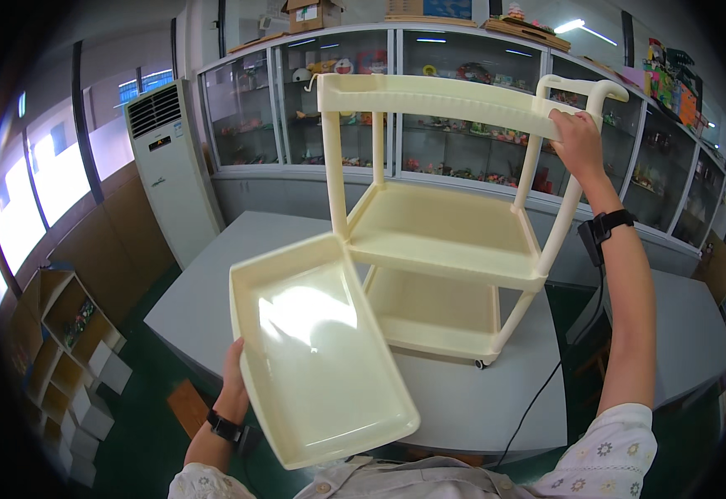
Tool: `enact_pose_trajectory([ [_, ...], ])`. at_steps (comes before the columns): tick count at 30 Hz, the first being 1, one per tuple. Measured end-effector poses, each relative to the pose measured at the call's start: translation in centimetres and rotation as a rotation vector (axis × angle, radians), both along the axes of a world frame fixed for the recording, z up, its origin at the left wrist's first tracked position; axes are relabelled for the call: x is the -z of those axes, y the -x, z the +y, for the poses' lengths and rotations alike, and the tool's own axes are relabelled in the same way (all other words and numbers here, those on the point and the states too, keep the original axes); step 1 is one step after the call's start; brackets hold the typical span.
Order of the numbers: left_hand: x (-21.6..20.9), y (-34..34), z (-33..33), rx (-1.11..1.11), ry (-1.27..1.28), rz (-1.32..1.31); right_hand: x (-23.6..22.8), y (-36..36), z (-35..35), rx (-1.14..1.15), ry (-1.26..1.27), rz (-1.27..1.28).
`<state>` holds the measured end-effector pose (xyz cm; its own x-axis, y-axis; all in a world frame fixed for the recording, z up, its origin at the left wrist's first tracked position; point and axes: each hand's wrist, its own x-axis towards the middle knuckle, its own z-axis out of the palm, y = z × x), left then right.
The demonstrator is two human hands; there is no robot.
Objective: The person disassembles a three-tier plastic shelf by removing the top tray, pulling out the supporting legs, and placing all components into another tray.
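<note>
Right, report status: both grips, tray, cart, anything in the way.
Left grip on cream tray, left side. Right grip on cart, top corner near handle. Tray empty, partly hiding lower shelf. Black cable hangs at right.

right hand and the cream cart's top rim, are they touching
Touching. The head view shows the right hand closed over the cream cart's top rim, near its right end, with no gap between them.
</note>
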<state>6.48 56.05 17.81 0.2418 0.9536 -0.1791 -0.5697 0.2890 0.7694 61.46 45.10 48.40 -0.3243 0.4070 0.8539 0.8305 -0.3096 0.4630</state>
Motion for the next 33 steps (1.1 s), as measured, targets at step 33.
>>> enact_pose_trajectory([
  [33, 0.9, -9.4, 11.5, -0.222, -1.040, 0.710, 6.0, -2.3, -13.5, -0.516, -0.641, 0.654],
])
